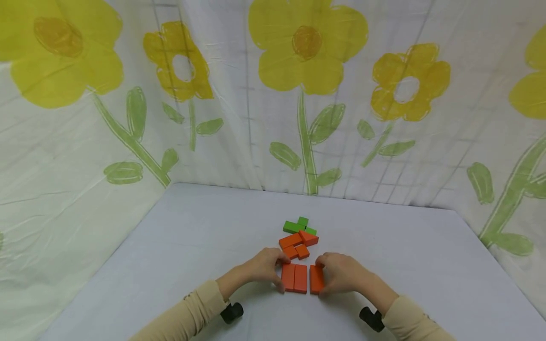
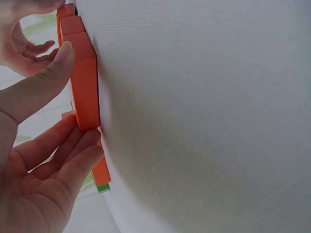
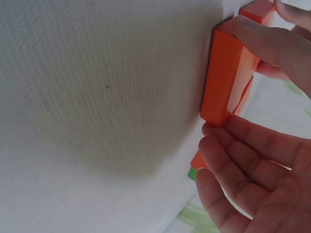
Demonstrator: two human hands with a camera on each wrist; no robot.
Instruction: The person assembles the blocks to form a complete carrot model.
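Two red-orange rectangular blocks lie side by side and touching on the white table; my left hand [image 1: 265, 266] holds the left block [image 1: 287, 277] by its two ends, thumb near and fingers far. The middle block [image 1: 301, 279] adjoins it. Across a narrow gap lies the right block [image 1: 316, 280], also red-orange. My right hand [image 1: 342, 273] pinches that one the same way, its thumb on the near end and fingertips at the far end in the right wrist view. Each held block [image 2: 86, 92] rests flat against the tabletop.
Just beyond the hands sits a cluster of orange blocks [image 1: 291, 240], one of them a triangle [image 1: 309, 237]. Green blocks [image 1: 294, 227] lie behind these. A flowered curtain [image 1: 230, 156] hangs along the back edge of the white table [image 1: 384, 237].
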